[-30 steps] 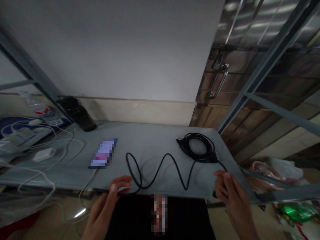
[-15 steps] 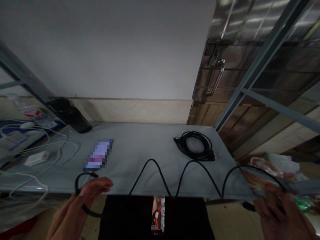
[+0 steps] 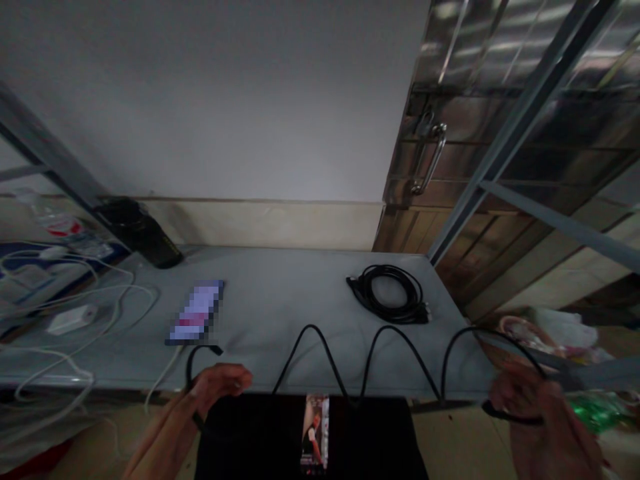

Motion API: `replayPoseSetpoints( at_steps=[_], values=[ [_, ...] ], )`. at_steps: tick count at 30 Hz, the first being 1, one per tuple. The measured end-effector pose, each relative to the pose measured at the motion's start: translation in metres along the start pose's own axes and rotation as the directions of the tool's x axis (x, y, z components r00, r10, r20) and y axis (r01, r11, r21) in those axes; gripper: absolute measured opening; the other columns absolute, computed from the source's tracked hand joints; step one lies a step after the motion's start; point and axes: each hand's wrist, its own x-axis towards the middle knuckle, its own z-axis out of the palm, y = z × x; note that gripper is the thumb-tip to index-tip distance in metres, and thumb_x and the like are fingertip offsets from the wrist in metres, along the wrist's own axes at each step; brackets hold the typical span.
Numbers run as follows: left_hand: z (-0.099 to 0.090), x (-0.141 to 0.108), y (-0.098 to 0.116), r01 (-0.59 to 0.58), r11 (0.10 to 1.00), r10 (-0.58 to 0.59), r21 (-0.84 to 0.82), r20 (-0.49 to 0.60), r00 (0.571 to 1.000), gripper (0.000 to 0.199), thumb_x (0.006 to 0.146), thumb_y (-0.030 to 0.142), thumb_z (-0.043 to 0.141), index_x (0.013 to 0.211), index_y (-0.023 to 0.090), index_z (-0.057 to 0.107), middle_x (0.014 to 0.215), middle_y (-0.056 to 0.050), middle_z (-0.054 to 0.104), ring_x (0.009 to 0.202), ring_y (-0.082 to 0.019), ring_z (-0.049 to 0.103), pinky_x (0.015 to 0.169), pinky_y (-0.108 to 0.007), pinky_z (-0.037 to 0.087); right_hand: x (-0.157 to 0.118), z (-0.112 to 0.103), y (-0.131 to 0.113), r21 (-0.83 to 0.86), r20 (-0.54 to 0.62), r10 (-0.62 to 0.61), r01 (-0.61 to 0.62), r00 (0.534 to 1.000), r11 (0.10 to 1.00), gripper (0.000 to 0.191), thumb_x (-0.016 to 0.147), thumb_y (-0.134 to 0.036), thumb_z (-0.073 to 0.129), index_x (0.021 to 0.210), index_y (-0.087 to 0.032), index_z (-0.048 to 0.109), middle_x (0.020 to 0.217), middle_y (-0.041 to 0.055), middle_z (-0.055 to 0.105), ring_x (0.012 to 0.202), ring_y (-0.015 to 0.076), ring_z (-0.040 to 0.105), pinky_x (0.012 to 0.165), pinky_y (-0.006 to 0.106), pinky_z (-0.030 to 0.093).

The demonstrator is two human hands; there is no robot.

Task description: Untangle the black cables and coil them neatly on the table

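A kinked black cable spans the space between my two hands at the front edge of the grey table. My left hand is closed on one end of it, fingers pressed together. A short stretch with a plug curves up beyond the knuckles. On the right, my right hand grips the other end, which bends round below the fingers; its tip is hard to make out. Farther back on the table lies a coiled black cable. Left of centre is a phone with a blurred screen, close to my left hand.
White cords and a white charger block lie at the left. A dark bottle-like object leans by the left post, near a clear plastic bottle. Metal shelf posts rise at both sides. A black surface bearing a picture is below.
Both hands have moved inward, the left one to the right and the right one slightly left. The cable's bends have shifted with them. The phone and coil stay put.
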Motion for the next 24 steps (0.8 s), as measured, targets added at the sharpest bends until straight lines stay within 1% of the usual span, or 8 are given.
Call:
replayPoseSetpoints(
  at_steps=[2,4,9,11,13,17,21,24],
  values=[
    [0.006,0.003,-0.006,0.018,1.0,-0.017,-0.013,0.034,0.999,0.048,0.091,0.066,0.076,0.104,0.022,0.089,0.117,-0.013,0.087,0.116,-0.042,0.08,0.107,-0.057,0.068,-0.005,0.011,0.008,-0.08,0.063,0.018,-0.013,0.998,0.997,0.052,0.103,-0.072,0.071,0.109,-0.021,0.082,0.101,0.0118,0.079,0.094,0.028,0.076,0.074,0.038,0.065],
    [0.014,0.002,-0.009,0.027,0.999,-0.025,-0.024,0.072,0.997,0.05,0.093,0.07,0.072,0.107,0.024,0.089,0.117,-0.012,0.087,0.116,-0.042,0.08,0.106,-0.057,0.068,-0.013,0.029,0.011,-0.169,0.179,0.035,-0.004,0.983,0.986,0.054,0.107,-0.072,0.064,0.118,-0.023,0.084,0.121,0.0159,0.082,0.114,0.0332,0.078,0.09,0.044,0.068],
    [0.039,-0.014,-0.005,0.048,0.998,-0.043,-0.037,0.127,0.991,0.059,0.102,0.073,0.061,0.135,0.029,0.085,0.142,-0.011,0.081,0.137,-0.043,0.073,0.118,-0.059,0.061,-0.047,0.105,0.002,-0.361,0.517,0.112,0.099,0.848,0.927,0.054,0.117,-0.066,0.046,0.134,-0.029,0.081,0.137,0.0111,0.081,0.129,0.0288,0.076,0.12,0.046,0.057],
    [0.052,-0.017,0.0,0.062,0.995,-0.05,-0.083,0.137,0.989,0.063,0.104,0.073,0.061,0.143,0.029,0.081,0.15,-0.011,0.077,0.146,-0.042,0.068,0.126,-0.06,0.054,-0.067,0.14,0.0,-0.38,0.629,0.141,0.144,0.764,0.914,0.053,0.119,-0.064,0.042,0.134,-0.03,0.079,0.131,0.0089,0.083,0.128,0.0263,0.077,0.12,0.042,0.056],
    [0.065,-0.018,0.004,0.08,0.985,-0.058,-0.151,0.145,0.988,0.07,0.103,0.076,0.06,0.15,0.027,0.077,0.153,-0.013,0.075,0.15,-0.041,0.065,0.132,-0.062,0.046,-0.087,0.173,0.0,-0.362,0.772,0.147,0.237,0.619,0.902,0.056,0.122,-0.06,0.035,0.121,-0.027,0.08,0.122,0.0095,0.084,0.119,0.0258,0.079,0.109,0.038,0.061],
    [0.084,-0.013,0.005,0.1,0.978,-0.094,-0.184,0.041,0.995,0.07,0.103,0.076,0.061,0.145,0.023,0.08,0.148,-0.015,0.078,0.146,-0.042,0.068,0.128,-0.062,0.052,-0.118,0.222,0.005,-0.297,0.904,0.108,0.425,0.413,0.855,0.051,0.122,-0.049,0.035,0.147,-0.018,0.067,0.121,0.0157,0.082,0.115,0.031,0.08,0.107,0.045,0.063],
    [0.093,-0.008,0.005,0.087,0.987,-0.097,-0.132,-0.073,0.993,0.053,0.1,0.068,0.071,0.131,0.028,0.086,0.144,-0.011,0.08,0.142,-0.04,0.071,0.119,-0.053,0.061,-0.131,0.246,0.004,-0.228,0.944,0.087,0.44,0.318,0.869,0.048,0.122,-0.04,0.038,0.158,-0.015,0.057,0.135,0.0202,0.077,0.13,0.0352,0.076,0.112,0.05,0.061],
    [0.104,-0.005,0.018,0.094,0.964,-0.1,-0.248,-0.009,0.995,0.056,0.099,0.071,0.072,0.132,0.028,0.086,0.136,-0.011,0.083,0.14,-0.038,0.072,0.117,-0.048,0.061,-0.127,0.25,-0.001,-0.214,0.949,0.09,0.409,0.301,0.887,0.053,0.122,-0.041,0.04,0.167,-0.013,0.046,0.15,0.0237,0.07,0.141,0.0368,0.07,0.118,0.054,0.059]
  ],
)
